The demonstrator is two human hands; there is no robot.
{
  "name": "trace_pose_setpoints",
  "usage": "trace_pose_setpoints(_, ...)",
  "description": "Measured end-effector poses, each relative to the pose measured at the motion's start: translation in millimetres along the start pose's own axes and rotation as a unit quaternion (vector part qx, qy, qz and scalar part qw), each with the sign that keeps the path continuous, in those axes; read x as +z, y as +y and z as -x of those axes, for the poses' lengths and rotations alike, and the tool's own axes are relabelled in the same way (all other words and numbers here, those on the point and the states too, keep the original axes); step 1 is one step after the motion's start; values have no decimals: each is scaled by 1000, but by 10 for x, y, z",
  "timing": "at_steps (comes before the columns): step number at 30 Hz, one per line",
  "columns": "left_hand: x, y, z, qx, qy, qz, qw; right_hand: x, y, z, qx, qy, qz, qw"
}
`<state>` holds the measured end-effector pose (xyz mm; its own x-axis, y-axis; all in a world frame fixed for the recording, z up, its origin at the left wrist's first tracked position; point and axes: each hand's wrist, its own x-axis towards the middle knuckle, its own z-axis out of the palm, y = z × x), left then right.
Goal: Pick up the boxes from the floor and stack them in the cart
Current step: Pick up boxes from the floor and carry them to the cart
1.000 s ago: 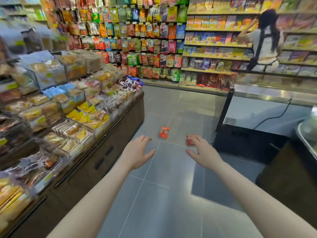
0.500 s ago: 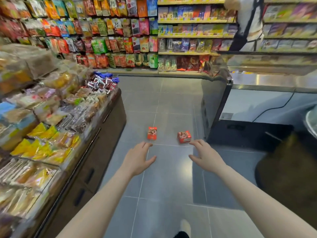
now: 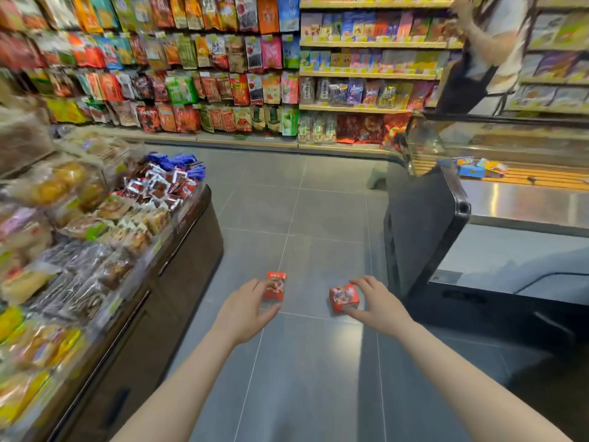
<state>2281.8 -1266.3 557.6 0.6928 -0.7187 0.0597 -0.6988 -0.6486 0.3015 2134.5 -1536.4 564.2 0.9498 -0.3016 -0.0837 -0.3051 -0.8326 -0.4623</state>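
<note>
Since half a second ago both hands have dropped to the two red boxes on the floor, which earlier lay just beyond the fingertips. The left hand [image 3: 245, 309] now reaches over the near left edge of the left box [image 3: 275, 284], fingers spread and lightly bent, thumb stretched out below it; they overlap the box, but whether this grip has closed on it cannot be told. The right hand [image 3: 377, 303] brackets the right box [image 3: 345, 297], fingers [image 3: 361, 282] at its far right corner and thumb [image 3: 352, 311] along its near edge, a wide grip that touches the box without lifting it. Both boxes rest on the grey tiled floor [image 3: 296, 362], slightly apart, in the aisle between the snack display [image 3: 95, 237] on the left and the dark end of the freezer cabinet [image 3: 420, 231] on the right. The left box stands on end, tall and narrow; the right one lies tilted, showing a top face and a side. Each is red-orange with a pictured front; their print is too blurred to read, as is the writing on the packets on the back shelves [image 3: 366, 74]. Another person [image 3: 490, 43] stands at the top right.
</note>
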Motion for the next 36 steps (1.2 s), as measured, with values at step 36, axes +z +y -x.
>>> trace_pose_setpoints(36,3359,-2485,-4709,-187,-261,57,945,2144,2933,-4795,180,-297,13,938)
